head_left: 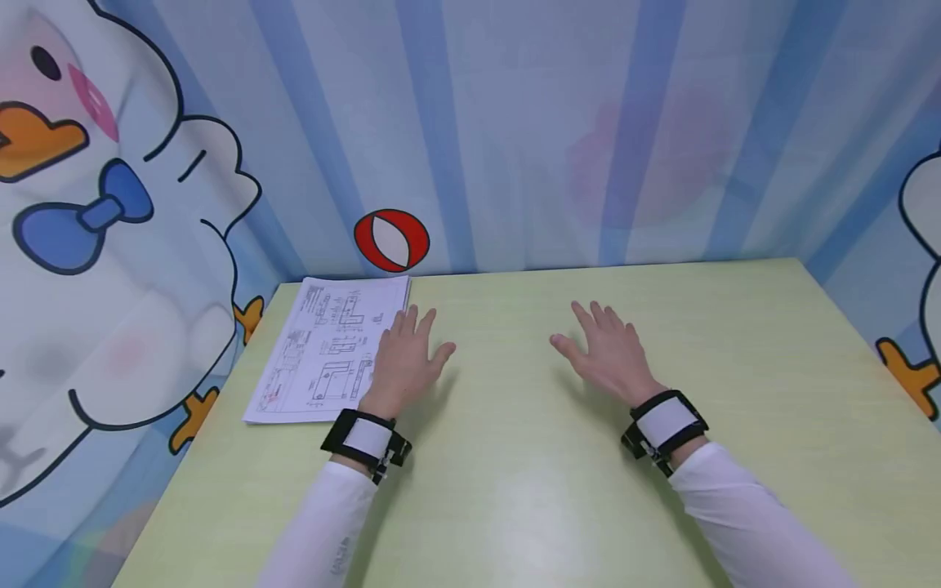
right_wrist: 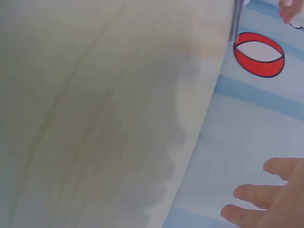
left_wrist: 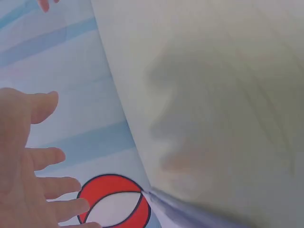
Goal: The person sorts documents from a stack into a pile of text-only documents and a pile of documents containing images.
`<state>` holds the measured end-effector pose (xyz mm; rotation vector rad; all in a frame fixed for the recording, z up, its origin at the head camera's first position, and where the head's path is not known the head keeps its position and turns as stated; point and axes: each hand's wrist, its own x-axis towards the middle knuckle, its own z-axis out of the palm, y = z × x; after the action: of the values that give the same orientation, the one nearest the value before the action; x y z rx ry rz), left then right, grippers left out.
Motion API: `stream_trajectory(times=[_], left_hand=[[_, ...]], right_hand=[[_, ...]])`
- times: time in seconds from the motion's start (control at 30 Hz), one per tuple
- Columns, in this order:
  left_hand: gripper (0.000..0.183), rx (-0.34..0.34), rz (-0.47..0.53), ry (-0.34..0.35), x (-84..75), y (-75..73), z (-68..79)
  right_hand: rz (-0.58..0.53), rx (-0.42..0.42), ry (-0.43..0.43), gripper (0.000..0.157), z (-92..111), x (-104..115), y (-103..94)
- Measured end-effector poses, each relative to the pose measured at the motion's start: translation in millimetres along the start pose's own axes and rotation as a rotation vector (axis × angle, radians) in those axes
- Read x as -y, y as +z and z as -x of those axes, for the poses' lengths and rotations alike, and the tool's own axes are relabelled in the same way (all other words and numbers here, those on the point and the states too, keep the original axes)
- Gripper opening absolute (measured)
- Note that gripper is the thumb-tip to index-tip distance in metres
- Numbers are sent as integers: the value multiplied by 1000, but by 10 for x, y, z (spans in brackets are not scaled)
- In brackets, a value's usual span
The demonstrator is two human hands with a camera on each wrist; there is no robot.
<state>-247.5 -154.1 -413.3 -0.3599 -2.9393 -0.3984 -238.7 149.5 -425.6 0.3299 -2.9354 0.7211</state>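
Note:
My left hand is held over the table with fingers spread, overlapping the right edge of a stack of printed drawing sheets in the head view. Nothing is between its fingers. To the right, my right hand hovers above the table with its fingers extended and holds nothing. Both hands cast shadows on the tabletop. The left wrist view shows the spread fingers of the left hand; in the right wrist view several fingers of the right hand reach in from the lower right.
The pale yellow-green table ends at a blue striped curtain printed with a red-and-white ball. A large cartoon duck is printed on the cloth at the left. Black straps with white patches circle both wrists.

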Motion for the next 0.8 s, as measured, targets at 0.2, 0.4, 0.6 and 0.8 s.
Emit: stream_trajectory(times=[0.2, 0.4, 0.6, 0.8], left_hand=[[65, -5, -30, -16, 241, -187, 42], [62, 5, -15, -91, 611, -338, 117], [65, 55, 13, -239, 1060, -407, 236], [68, 151, -32, -354, 1365, -446, 356]], right_hand=[[-155, -20, 24, 82, -54, 156, 33], [-317, -64, -4, 64, -104, 308, 118], [-453, -123, 8, 50, -123, 441, 260], [-614, -82, 47, 46, -167, 588, 423]])
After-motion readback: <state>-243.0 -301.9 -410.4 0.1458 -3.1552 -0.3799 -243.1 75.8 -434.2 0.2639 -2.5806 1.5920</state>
